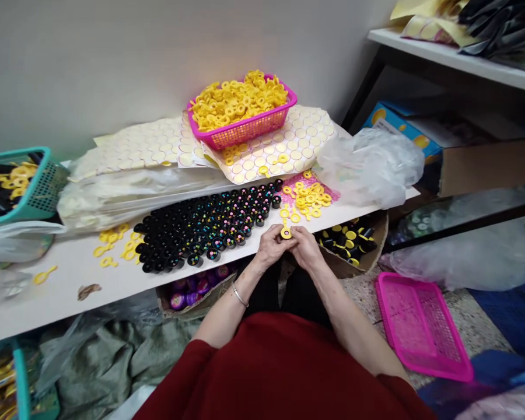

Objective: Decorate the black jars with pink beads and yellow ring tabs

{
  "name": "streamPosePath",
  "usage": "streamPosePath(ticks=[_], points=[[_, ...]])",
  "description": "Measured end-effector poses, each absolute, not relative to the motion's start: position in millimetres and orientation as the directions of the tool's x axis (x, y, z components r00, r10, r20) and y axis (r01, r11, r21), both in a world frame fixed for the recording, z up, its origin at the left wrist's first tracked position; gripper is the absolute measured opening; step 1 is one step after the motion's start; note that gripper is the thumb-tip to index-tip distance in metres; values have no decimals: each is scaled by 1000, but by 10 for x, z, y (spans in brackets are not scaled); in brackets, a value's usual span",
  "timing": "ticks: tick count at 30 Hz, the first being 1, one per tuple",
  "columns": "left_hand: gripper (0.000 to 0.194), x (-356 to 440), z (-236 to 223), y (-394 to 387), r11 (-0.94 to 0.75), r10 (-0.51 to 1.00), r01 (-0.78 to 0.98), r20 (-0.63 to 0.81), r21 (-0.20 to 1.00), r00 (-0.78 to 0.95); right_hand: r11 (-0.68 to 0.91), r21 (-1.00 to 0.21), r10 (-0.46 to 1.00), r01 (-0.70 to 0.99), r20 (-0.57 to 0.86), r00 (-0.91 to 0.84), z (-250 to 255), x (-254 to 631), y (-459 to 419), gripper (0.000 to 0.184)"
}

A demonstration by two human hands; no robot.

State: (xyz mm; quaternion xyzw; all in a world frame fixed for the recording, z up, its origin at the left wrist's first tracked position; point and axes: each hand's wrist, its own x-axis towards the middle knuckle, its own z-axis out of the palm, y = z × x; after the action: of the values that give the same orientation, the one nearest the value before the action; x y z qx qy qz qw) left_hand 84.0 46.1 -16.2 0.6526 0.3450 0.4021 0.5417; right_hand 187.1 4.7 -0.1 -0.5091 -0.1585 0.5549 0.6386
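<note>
My left hand (271,247) and my right hand (305,247) meet at the table's front edge, fingers closed on a yellow ring piece (286,233) with a dark centre. What the fingertips cover underneath is hidden. Just left of them stand rows of small black cups (201,227); many hold bright coloured dots, while those at the left end look plain black. Loose yellow ring pieces with short stems (310,198) lie in a pile beyond my right hand, on a pink mesh patch. More yellow ring pieces (109,236) are scattered left of the cups.
A pink basket (249,123) heaped with yellow rings stands at the back on circle-printed sheets (304,131). Left is a teal basket (48,186); right, a plastic bag (371,163). Below the table, boxes hold black-and-yellow pieces (350,239) and purple pieces (196,289). A pink tray (424,326) lies on the floor.
</note>
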Motion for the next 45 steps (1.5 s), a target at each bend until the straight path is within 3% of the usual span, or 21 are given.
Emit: streamPosePath(ticks=[4,8,14,19,24,30,37,40,42,45], points=[[37,737,-155,276,-223,819,1,187,975,543,-303,-732,893,-610,-442,87,64,1965,-219,29],[35,624,-87,178,-378,731,59,259,924,631,-470,-675,845,-569,-530,-69,42,2036,-300,38],[32,522,-7,185,-470,601,52,277,881,749,-486,-708,871,-512,-440,-218,14,2123,-345,37],[34,536,-18,154,-502,544,11,305,865,782,-457,-759,889,-463,-402,-219,85,2202,-413,40],[23,573,-38,112,-500,540,60,257,864,802,-445,-814,895,-373,-401,-192,98,2239,-474,42],[19,578,-11,84,-590,487,23,334,807,807,-452,-827,891,-336,-399,-216,96,2225,-488,35],[26,614,-43,116,-659,438,-47,433,751,788,-304,-897,952,-321,-281,-117,110,2130,-520,35],[48,609,-44,187,-711,490,18,477,703,730,-211,-946,972,-245,-229,47,86,2198,-437,38],[56,587,-32,261,-747,575,148,519,648,632,-143,-987,946,-71,-157,284,65,2330,-355,42],[33,559,7,396,-670,742,491,524,556,419,-260,-890,804,374,14,594,12,2610,-279,53]])
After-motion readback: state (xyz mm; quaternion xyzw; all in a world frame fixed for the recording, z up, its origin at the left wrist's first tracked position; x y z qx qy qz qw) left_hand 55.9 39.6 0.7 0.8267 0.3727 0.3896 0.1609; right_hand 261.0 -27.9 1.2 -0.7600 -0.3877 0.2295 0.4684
